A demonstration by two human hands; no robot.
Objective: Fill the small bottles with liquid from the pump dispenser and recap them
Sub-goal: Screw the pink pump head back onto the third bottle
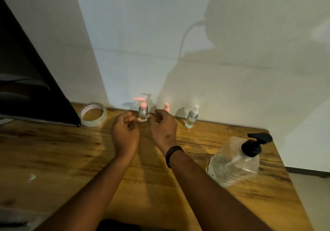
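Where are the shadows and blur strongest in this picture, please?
Head view: a big shadow covers the wall upper right; the pink pump bottle casts a small one behind; the large dispenser and both hands look motion-blurred; edges bow.

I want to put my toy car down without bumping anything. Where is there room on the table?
The wooden table is bare near the front left, below the tape roll. It is crowded along the wall, where the hands and small bottles are, and the big pump dispenser fills the right.

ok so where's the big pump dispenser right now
In the head view the big pump dispenser stands on the right side of the wooden table near its right edge, beside the right forearm and nearer the camera than the small white-capped bottle.
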